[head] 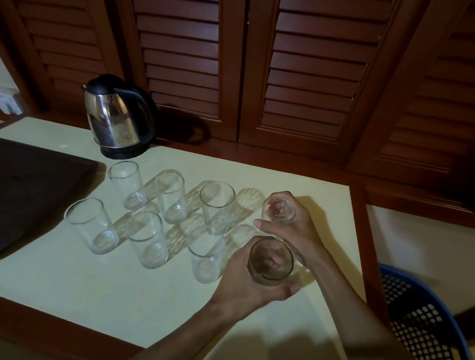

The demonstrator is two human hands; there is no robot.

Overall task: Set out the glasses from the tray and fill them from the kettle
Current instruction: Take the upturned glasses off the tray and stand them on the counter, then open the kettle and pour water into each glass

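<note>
Toward the right edge of the tabletop (123, 300), both hands are busy with glass. The left hand (249, 284) is wrapped around a front glass (270, 262), and the right hand (291, 223) is closed on a rear glass (279, 210) just behind it; whether either base is already down, I cannot tell. Six empty glasses (158, 240) stand in two rows to their left, packed close, the nearest front one (207, 256) just beside the left hand's knuckles. The dark tray (7, 195) lies bare at the left edge, and the kettle (117, 117) sits on its base near the back edge, untouched.

The danger I see is crowding. The forearms cross close together, so pulling one hand away carelessly could clip the other glass or knock the neighbour into its row. Later, reaching for the kettle means passing over or beside the back row, and a sleeve-level sweep could topple several. Pouring into such tightly spaced rims also invites spills.
</note>
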